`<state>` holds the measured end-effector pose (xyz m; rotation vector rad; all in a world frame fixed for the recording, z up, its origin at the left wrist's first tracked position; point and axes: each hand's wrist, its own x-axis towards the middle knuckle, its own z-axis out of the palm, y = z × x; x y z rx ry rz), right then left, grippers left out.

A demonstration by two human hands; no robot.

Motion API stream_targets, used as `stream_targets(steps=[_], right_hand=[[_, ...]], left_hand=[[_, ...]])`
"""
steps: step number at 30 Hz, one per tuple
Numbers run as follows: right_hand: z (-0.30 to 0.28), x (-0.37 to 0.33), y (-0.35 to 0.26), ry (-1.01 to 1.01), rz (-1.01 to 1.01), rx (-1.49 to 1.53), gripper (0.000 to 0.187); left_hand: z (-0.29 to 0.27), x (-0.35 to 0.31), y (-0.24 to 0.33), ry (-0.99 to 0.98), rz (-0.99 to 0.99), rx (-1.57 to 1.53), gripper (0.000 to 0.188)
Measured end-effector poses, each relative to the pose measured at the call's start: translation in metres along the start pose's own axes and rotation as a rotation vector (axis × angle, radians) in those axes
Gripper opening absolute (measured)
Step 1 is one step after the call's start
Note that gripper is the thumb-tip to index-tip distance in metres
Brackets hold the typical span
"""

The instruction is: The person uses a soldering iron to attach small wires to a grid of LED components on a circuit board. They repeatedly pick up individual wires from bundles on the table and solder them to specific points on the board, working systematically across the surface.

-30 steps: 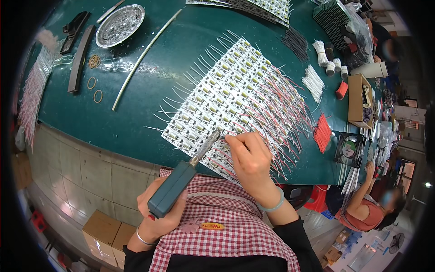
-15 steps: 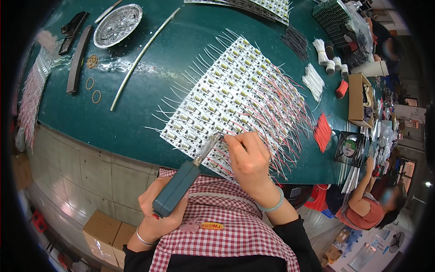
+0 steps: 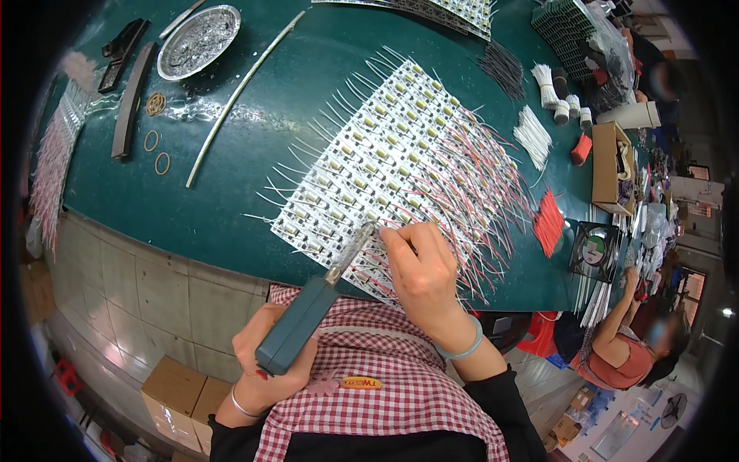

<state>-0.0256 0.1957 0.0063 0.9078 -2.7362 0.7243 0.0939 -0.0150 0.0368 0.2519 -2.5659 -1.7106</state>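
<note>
My left hand [image 3: 273, 350] is closed around the dark teal handle of a soldering iron [image 3: 299, 323]. The iron's metal shaft slants up and to the right, its tip over the near part of a white panel of circuit boards [image 3: 346, 181]. Right beside the tip, the fingers of my right hand [image 3: 422, 266] are pinched together over the panel; what they hold is hidden or too small to make out. Thin white wires stick out along the panel's left edge. Red and white wires [image 3: 477, 208] fan out over its right side.
A metal dish of scraps [image 3: 198, 42], rubber bands [image 3: 155, 104] and a long pale rod [image 3: 242, 96] lie to the left. On the right are bundles of white wires [image 3: 533, 138], red wires [image 3: 548, 223] and a fan [image 3: 594, 252]. A co-worker [image 3: 620, 346] sits beyond.
The soldering iron's handle has shifted very slightly left with my left hand. My right hand stays at nearly the same spot, still pinched beside the tip.
</note>
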Motion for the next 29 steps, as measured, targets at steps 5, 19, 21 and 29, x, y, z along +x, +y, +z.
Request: stream_targets(steps=[5, 19, 21, 29], right_hand=[[-0.002, 0.001, -0.001, 0.0, 0.003, 0.003, 0.032], [-0.042, -0.005, -0.011, -0.012, 0.038, -0.042, 0.031], [-0.059, -0.003, -0.021, 0.048, 0.022, -0.003, 0.032], [-0.01, -0.007, -0.02, 0.032, 0.028, 0.154, 0.038]], left_hand=[[-0.003, 0.002, 0.001, 0.034, 0.13, 0.063, 0.02], [-0.009, -0.011, -0.005, 0.035, 0.01, 0.054, 0.024], [-0.01, -0.014, -0.009, 0.043, -0.009, 0.057, 0.024], [-0.013, -0.013, -0.003, 0.057, 0.051, 0.073, 0.024]])
